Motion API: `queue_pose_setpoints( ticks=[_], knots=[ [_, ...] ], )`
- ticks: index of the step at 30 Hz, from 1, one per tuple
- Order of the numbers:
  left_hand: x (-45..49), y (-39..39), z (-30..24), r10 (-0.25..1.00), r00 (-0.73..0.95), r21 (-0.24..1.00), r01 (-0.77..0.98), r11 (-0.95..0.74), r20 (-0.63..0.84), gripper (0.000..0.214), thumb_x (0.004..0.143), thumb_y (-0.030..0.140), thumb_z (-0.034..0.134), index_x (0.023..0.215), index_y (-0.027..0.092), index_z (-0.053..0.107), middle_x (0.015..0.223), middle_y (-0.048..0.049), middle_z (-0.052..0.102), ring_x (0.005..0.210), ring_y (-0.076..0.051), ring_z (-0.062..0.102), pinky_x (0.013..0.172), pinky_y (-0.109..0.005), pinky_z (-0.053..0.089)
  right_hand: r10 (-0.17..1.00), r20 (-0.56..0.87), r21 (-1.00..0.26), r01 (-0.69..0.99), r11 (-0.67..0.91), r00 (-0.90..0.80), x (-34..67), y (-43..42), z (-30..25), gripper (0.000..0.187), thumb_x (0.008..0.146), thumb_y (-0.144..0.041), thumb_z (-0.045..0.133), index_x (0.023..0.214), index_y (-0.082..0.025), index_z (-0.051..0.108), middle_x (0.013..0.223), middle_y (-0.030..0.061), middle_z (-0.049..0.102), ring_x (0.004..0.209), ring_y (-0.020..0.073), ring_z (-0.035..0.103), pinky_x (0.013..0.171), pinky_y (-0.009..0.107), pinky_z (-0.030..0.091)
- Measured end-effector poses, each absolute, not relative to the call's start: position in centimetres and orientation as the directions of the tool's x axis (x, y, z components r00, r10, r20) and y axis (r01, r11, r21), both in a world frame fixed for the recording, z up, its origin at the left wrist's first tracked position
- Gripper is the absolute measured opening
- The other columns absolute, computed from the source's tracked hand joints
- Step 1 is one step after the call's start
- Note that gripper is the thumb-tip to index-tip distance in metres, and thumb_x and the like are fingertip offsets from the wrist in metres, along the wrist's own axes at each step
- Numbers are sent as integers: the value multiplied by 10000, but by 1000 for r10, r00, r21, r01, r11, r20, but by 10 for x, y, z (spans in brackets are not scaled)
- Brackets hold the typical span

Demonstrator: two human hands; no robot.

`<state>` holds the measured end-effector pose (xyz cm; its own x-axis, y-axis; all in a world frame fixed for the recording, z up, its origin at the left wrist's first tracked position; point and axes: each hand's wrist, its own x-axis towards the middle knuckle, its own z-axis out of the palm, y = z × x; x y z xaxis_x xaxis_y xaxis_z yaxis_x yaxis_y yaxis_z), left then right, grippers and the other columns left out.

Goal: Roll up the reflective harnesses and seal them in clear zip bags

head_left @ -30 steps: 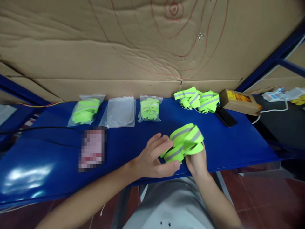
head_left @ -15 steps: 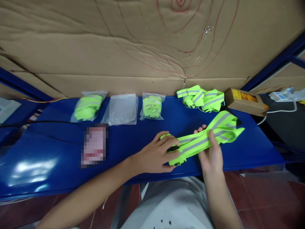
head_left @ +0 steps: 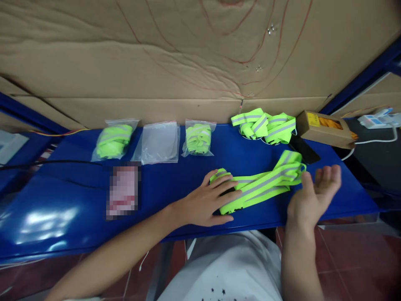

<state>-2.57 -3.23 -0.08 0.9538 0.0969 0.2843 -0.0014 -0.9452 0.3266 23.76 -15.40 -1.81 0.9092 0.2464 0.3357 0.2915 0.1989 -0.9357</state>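
The band (head_left: 263, 184) lies stretched across the lower middle of the frame on the blue table (head_left: 78, 200). With its looped right end unheld, I judge it could curl up and bunch. It is neon yellow, grey-striped. My left hand (head_left: 203, 205) presses its left end; pinched or not, I cannot tell. My right hand (head_left: 313, 196) is spread, empty, just beside.

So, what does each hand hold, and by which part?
The left hand holds the neon yellow-green reflective strap by its left end; right hand is open, empty.
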Motion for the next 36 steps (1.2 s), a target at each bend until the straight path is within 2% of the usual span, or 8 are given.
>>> queue_pose_setpoints(
  ticks=[5,8,11,15,25,29,32,36],
  knots=[
    [-31,-30,5,106,930,333,-18,-943,351,487,956,178,528,1440,226,541,1342,-99,711,1360,-275,571,1298,-564,116,92,622,-780,605,163,777,229,-163,-12,343,962,-181,643,1255,-326,747,1408,57,659,1399,317,561,1198,542,418],
    [-31,-27,4,102,951,323,2,-946,292,654,879,39,489,1502,237,491,1477,-90,648,1502,-288,447,1302,-585,94,395,670,-726,665,175,628,212,-166,-13,282,1008,-172,557,1059,-306,800,1094,52,757,1138,301,703,1057,548,524],
    [-29,-26,1,99,971,340,20,-940,217,724,833,-6,491,1511,245,506,1481,-87,642,1514,-296,432,1298,-616,132,780,587,-640,714,283,217,198,-162,-20,383,1023,-129,486,1239,-327,734,1162,43,757,1127,275,703,1003,516,552],
    [-29,-26,4,149,958,258,84,-962,244,691,849,-27,497,1479,251,557,1324,-77,712,1348,-286,553,1282,-622,147,937,324,-576,758,307,-133,191,-153,-27,393,1048,-136,461,1370,-279,635,1312,73,709,1251,277,634,1047,511,527],
    [-31,-22,-3,152,847,74,133,-988,509,495,937,22,543,1347,276,653,1032,-19,769,1030,-209,652,1061,-450,373,943,319,-619,734,281,-92,197,-152,-25,338,1099,-252,417,1347,-261,646,1290,92,714,1244,272,638,1054,499,518],
    [-33,-22,-1,115,773,31,122,-992,624,405,984,74,554,1314,288,652,886,19,736,898,-176,650,931,-379,423,932,358,-678,669,304,-61,197,-157,-23,452,1117,-500,335,1366,-272,636,1291,84,729,1242,282,647,1067,497,510],
    [-33,-24,5,85,724,-8,124,-992,685,367,981,83,567,1264,293,668,950,10,742,919,-174,657,925,-368,442,920,388,-691,643,331,-56,197,-159,-24,610,1079,-644,255,1402,-267,609,1331,97,713,1264,294,642,1088,505,500],
    [-34,-29,7,149,677,3,211,-978,720,389,976,118,597,1320,289,651,1179,-47,735,1084,-216,665,968,-388,459,947,306,-638,717,280,-97,195,-155,-24,416,1090,-514,449,1387,-271,610,1333,90,706,1285,286,630,1089,502,501]
  ],
)
